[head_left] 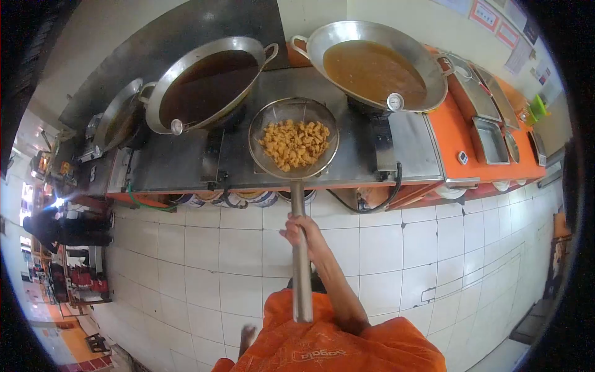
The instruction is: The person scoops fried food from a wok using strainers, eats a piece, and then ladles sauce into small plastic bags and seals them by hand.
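My right hand (310, 236) is wrapped around the long metal handle (302, 273) of a round wire-mesh strainer (263, 162). In the strainer lies a heap of golden-brown fried pieces (294, 144); their exact kind I cannot make out. The strainer is over the steel counter (273, 93), between two large woks. Low beside my orange shirt hangs my left hand (248, 335), small and blurred, with its fingers not clear.
A wok of dark oil (155, 93) stands left of the strainer, and a wok of lighter brown oil (434, 62) stands right. Each has a dial thermometer (395, 101) at its rim. A third wok (102, 127) is farther left. Metal trays (491, 149) rest on the orange counter (443, 139).
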### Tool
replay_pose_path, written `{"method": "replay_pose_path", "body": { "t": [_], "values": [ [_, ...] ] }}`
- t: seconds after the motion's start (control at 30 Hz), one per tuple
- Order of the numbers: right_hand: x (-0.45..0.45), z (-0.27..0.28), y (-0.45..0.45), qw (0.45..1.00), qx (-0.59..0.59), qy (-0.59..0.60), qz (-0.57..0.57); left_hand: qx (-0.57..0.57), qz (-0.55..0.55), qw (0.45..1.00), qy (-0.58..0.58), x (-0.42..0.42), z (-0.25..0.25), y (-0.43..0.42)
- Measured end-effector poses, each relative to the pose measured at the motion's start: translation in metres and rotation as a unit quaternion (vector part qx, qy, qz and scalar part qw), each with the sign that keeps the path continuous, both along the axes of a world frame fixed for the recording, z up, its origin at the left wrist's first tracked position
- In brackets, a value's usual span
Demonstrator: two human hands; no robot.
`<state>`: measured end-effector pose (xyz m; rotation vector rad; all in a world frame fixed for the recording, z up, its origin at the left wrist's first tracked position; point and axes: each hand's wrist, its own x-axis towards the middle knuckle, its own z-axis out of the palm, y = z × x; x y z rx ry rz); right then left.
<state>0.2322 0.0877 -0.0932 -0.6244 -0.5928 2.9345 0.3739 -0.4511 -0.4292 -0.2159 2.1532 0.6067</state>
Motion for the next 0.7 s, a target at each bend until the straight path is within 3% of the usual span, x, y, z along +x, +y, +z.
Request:
{"method": "replay_pose_path", "body": {
  "t": [0.2,0.23,0.37,0.4,0.43,0.47,0.5,0.53,0.6,0.63,0.7],
  "values": [
    [-0.082,-0.103,0.004,0.996,-0.036,0.074,-0.02,-0.011,0.051,0.996,-0.069,0.066,0.023,-0.017],
    [-0.091,-0.121,0.004,0.988,-0.067,0.141,-0.007,0.005,0.057,0.997,-0.058,0.063,0.02,-0.013],
    [-0.11,-0.107,-0.005,0.999,0.028,0.039,0.007,0.11,0.056,0.992,0.035,0.011,-0.023,0.014],
    [-0.111,-0.111,-0.008,0.989,0.137,0.02,0.051,0.152,0.071,0.984,0.056,-0.005,-0.042,0.026],
    [-0.111,-0.113,-0.007,0.966,0.244,-0.002,0.088,0.278,0.246,0.928,-0.039,-0.034,-0.053,0.041],
    [-0.109,-0.115,0.001,0.93,0.35,-0.034,0.111,0.384,0.396,0.822,-0.144,-0.067,-0.063,0.067],
    [-0.108,-0.145,-0.001,0.93,0.357,0.014,0.087,0.339,0.262,0.903,-0.03,-0.094,-0.051,0.103],
    [-0.102,-0.173,-0.002,0.927,0.367,0.055,0.057,0.298,0.107,0.945,0.086,-0.112,-0.027,0.131],
    [-0.075,-0.135,0.023,0.948,0.259,-0.001,0.186,0.363,0.12,0.923,0.041,-0.151,-0.017,0.173],
    [-0.065,-0.15,0.027,0.948,0.263,-0.006,0.176,0.26,0.065,0.963,0.036,-0.165,0.006,0.202],
    [-0.037,-0.172,0.054,0.937,0.294,-0.014,0.19,0.239,0.059,0.969,0.0,-0.177,0.022,0.248]
  ]
}}
